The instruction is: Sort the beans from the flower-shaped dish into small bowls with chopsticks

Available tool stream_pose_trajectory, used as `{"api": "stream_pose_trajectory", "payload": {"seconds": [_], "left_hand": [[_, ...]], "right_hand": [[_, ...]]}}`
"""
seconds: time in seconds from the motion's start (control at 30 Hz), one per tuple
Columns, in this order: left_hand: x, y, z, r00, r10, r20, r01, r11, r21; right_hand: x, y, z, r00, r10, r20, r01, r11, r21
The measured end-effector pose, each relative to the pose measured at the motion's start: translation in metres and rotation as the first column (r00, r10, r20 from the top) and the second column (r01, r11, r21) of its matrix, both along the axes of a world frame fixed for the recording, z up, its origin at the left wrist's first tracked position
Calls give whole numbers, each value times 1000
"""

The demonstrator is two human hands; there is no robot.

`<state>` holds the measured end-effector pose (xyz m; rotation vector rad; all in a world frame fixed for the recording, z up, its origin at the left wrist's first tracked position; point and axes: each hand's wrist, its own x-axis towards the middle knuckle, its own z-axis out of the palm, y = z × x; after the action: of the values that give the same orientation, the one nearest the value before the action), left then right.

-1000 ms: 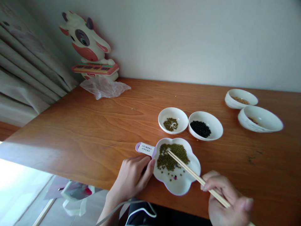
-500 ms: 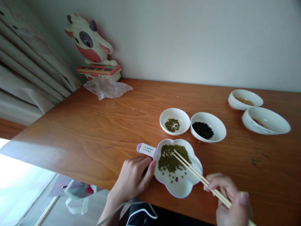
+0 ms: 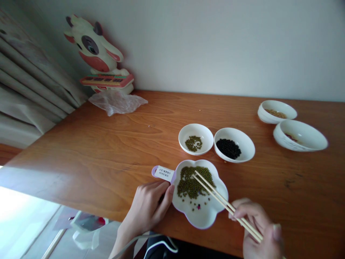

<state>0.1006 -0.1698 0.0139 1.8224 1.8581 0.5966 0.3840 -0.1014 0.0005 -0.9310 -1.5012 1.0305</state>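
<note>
A white flower-shaped dish (image 3: 206, 216) with a purple underside sits near the table's front edge, holding a heap of green beans (image 3: 192, 181) and a few loose ones. My left hand (image 3: 148, 207) rests on the table with its thumb and fingers curled against the dish's left rim. My right hand (image 3: 260, 230) grips a pair of wooden chopsticks (image 3: 223, 203) whose tips lie in the green beans. A purple tab with a white label (image 3: 162, 173) sticks out from the dish's left side.
Behind the dish stand a small white bowl of green beans (image 3: 196, 138) and a bowl of black beans (image 3: 234, 144). Two more white bowls (image 3: 299, 135) sit far right. A cartoon cow toy (image 3: 99, 57) and crumpled clear plastic (image 3: 117, 101) are at the back left, by curtains.
The chopstick tips have shifted slightly within the green beans. My left hand has stayed against the dish. The view has swayed a little.
</note>
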Motion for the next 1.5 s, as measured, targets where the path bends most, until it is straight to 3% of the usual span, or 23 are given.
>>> {"api": "stream_pose_trajectory", "payload": {"seconds": [0.17, 0.4, 0.93, 1.1, 1.27, 1.5], "left_hand": [[0, -1, 1, 1000, 5, -4, -5, 1000, 2], [1, 1, 2, 1000, 9, -9, -9, 1000, 27], [2, 0, 4, 1000, -2, -21, 3, 1000, 19], [2, 1, 4, 1000, -1, -10, 2, 1000, 30], [2, 0, 4, 1000, -5, -10, 6, 998, 57], [1, 0, 7, 1000, -14, -12, 14, 999, 51]], "right_hand": [[-8, 1, 7, 999, -9, -31, 9, 1000, -22], [5, 2, -13, 999, 15, 38, -15, 1000, 6], [-7, -10, -2, 976, -218, -28, 219, 964, 148], [-5, -7, 6, 945, -315, -91, 325, 938, 121], [3, -1, 15, 987, -150, -49, 151, 988, 17], [-2, 1, 16, 991, -128, 43, 125, 990, 58]]}}
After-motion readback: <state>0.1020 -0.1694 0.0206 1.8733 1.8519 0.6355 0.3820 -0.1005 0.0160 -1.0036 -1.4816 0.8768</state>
